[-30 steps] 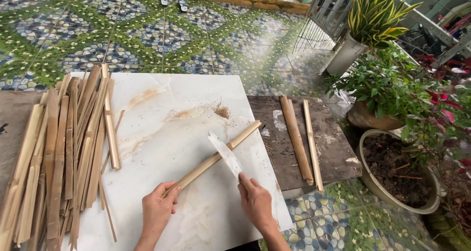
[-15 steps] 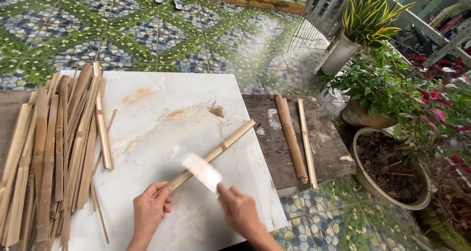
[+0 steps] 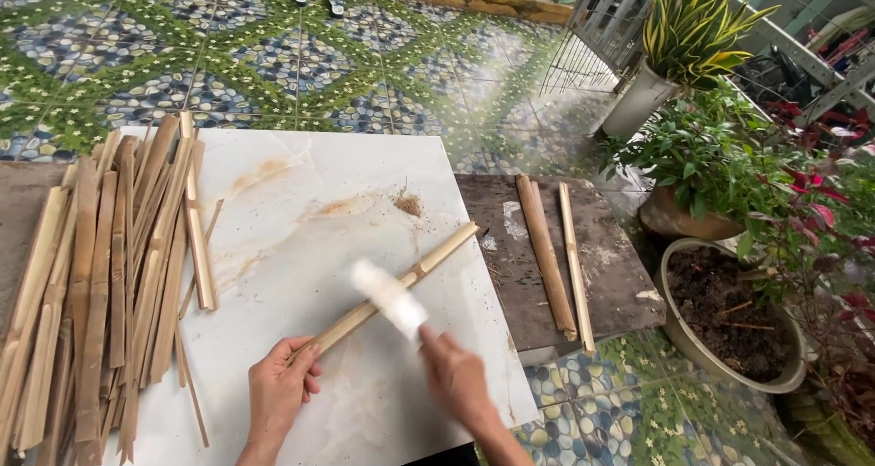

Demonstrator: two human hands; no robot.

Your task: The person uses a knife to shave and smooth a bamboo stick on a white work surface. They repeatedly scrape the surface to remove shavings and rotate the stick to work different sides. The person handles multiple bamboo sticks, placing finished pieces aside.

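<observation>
My left hand [image 3: 278, 389] grips the near end of a long bamboo strip [image 3: 428, 264] that lies slanted across a white marble slab [image 3: 319, 184]. My right hand [image 3: 456, 379] holds a pale, flat tool [image 3: 390, 297] against the middle of that strip; the tool is blurred with motion, and I cannot tell what kind it is. The strip's far end points up and right toward the slab's edge.
A heap of split bamboo strips [image 3: 100, 275] covers the slab's left side. Two more strips [image 3: 556, 252] lie on a dark wooden board [image 3: 602, 275] at the right. Potted plants [image 3: 706, 170] and a soil-filled pot [image 3: 729, 316] stand further right on the tiled floor.
My right hand has moved the flat tool back and forth along the bamboo strip, from upright on it to lower and blurred. The left hand keeps its grip.
</observation>
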